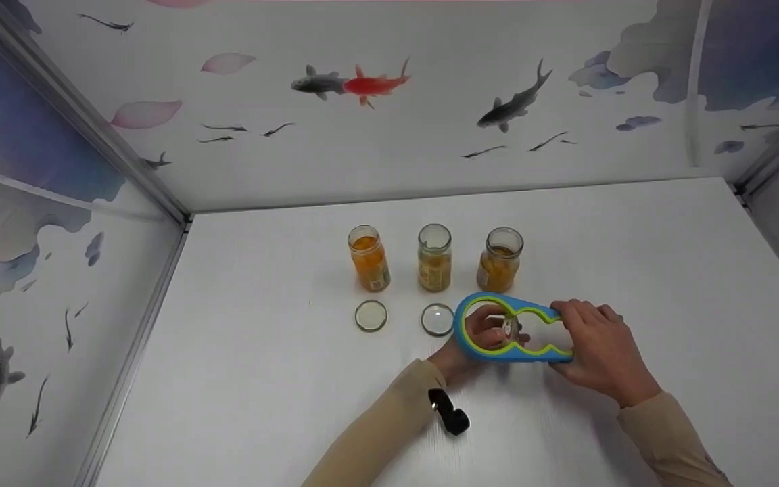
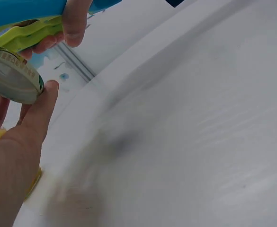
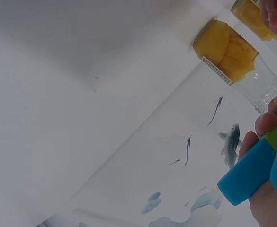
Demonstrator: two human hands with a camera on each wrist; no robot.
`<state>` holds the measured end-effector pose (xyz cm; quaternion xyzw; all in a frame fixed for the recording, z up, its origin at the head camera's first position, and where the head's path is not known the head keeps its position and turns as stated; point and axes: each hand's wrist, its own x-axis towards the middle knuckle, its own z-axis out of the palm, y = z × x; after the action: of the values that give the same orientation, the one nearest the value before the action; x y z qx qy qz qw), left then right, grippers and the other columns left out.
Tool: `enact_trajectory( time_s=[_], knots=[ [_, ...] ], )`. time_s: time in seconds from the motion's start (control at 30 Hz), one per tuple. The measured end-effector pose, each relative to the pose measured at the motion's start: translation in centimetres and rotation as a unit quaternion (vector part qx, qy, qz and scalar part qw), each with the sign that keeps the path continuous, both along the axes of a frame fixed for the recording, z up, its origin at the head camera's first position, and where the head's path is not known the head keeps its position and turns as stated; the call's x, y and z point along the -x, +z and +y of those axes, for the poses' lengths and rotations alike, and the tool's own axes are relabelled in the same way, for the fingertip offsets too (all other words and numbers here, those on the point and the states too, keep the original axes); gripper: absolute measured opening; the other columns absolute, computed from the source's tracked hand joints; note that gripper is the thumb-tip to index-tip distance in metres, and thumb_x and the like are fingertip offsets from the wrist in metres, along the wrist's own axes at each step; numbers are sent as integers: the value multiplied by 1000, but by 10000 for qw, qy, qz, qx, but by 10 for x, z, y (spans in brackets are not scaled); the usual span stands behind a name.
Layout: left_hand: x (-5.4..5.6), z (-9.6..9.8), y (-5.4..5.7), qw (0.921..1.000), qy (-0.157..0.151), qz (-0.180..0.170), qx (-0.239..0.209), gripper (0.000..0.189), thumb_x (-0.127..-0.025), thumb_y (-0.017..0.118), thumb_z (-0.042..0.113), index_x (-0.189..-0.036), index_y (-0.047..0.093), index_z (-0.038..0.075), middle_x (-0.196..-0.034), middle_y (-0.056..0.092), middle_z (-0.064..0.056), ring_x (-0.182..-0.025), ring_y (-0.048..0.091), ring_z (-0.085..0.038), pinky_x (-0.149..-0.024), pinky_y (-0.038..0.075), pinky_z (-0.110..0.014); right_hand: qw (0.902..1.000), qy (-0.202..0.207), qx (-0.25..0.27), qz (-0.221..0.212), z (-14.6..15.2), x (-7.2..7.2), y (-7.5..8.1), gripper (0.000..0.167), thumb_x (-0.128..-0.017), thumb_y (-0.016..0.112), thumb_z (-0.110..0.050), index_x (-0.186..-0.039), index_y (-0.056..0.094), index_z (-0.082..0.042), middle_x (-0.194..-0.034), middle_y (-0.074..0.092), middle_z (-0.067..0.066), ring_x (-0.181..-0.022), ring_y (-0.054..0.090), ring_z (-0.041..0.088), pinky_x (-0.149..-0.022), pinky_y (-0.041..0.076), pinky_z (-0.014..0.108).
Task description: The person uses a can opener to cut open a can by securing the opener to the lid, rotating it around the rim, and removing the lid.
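Observation:
The left hand (image 1: pixel 483 329) pinches a round jar lid (image 2: pixel 15 78) by its rim between thumb and fingers, the lid tilted with its pale inside showing in the left wrist view. In the right hand (image 1: pixel 602 348) is a blue jar opener (image 1: pixel 523 356) with a lime green toothed lining, gripped at the ends of its two arms. From the head view, the opener's loop overlaps the left hand and the lid. In the left wrist view, the lid's upper rim is right at the green lining.
Beyond the hands, three lidless glass jars stand in a row: a left jar (image 1: pixel 370 264) with orange contents, a middle jar (image 1: pixel 435 267) and a right jar (image 1: pixel 499 264) with yellow contents. Two lids, one left (image 1: pixel 370 316) and one middle (image 1: pixel 437 319), lie before them on the white table (image 1: pixel 261 379).

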<state>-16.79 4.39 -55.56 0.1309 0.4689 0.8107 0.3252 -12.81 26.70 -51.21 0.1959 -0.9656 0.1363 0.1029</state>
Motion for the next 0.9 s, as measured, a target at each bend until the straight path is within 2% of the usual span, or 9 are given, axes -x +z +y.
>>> enact_trajectory(
  time_s=[0.07, 0.13, 0.27, 0.4, 0.5, 0.53, 0.6, 0.77, 0.9],
  knots=[
    [-1, 0, 1, 9994, 187, 245, 128, 40, -89, 61, 9, -127, 50, 4, -120, 55, -16, -112, 60, -35, -95, 47, -38, 10000, -64, 18, -5, 3, -1, 0, 77, -53, 90, -22, -117, 51, -2, -104, 61, 14, -96, 57, 31, -83, 46, 53],
    [-1, 0, 1, 9969, 420, 413, 517, 39, -88, 64, 6, -125, 52, 4, -118, 56, -13, -108, 63, -32, -92, 50, -35, 9999, -130, 33, -30, 6, -2, -2, 79, -52, 90, -22, -117, 51, -2, -106, 61, 16, -97, 56, 32, -83, 46, 55],
    [2, 3, -4, 9803, 699, 981, 1564, 38, -86, 70, 5, -121, 56, 9, -112, 59, -2, -101, 64, -18, -88, 51, -30, 9997, -220, 79, -85, 13, -3, -6, 80, -52, 91, -22, -118, 50, -1, -107, 61, 17, -97, 56, 32, -83, 45, 56],
    [5, 3, -6, 9392, 867, 2103, 2573, 41, -85, 74, 13, -121, 55, 12, -113, 60, 4, -104, 58, -9, -92, 46, -25, 9995, -272, 162, -57, 19, -5, -10, 79, -52, 90, -22, -117, 51, -1, -105, 61, 15, -94, 55, 30, -81, 44, 55],
    [6, 4, -5, 9084, 1062, 2744, 2969, 45, -83, 76, 13, -122, 55, 10, -114, 59, 3, -108, 54, -9, -97, 41, -25, 9991, -340, 247, -30, 23, -6, -13, 77, -52, 89, -20, -116, 51, 0, -103, 60, 15, -92, 55, 29, -79, 44, 53],
    [6, 4, -5, 9009, 1110, 2875, 3055, 47, -81, 78, 13, -121, 55, 10, -114, 59, 2, -108, 53, -9, -97, 40, -25, 9989, -377, 270, -46, 24, -6, -13, 77, -52, 89, -19, -116, 51, 1, -102, 60, 15, -91, 55, 29, -78, 44, 52],
    [5, 5, -3, 8930, 1151, 2970, 3179, 50, -76, 81, 10, -120, 57, 10, -113, 58, 3, -107, 53, -8, -98, 40, -25, 9985, -451, 292, -116, 27, -7, -13, 75, -54, 88, -18, -116, 51, 2, -101, 60, 14, -88, 54, 28, -77, 43, 52],
    [5, 9, 0, 8895, 1122, 2881, 3365, 54, -69, 85, 7, -117, 60, 13, -109, 55, 8, -105, 51, -4, -98, 40, -24, 9972, -610, 351, -236, 32, -8, -12, 73, -56, 86, -17, -116, 50, 3, -97, 58, 14, -83, 53, 28, -76, 42, 52],
    [7, 12, 1, 8734, 1150, 2944, 3706, 56, -70, 85, 8, -118, 59, 14, -111, 54, 7, -108, 49, -5, -98, 40, -24, 9968, -659, 386, -253, 34, -9, -15, 71, -57, 85, -16, -116, 50, 3, -93, 58, 12, -81, 53, 27, -74, 41, 50]
  ],
)
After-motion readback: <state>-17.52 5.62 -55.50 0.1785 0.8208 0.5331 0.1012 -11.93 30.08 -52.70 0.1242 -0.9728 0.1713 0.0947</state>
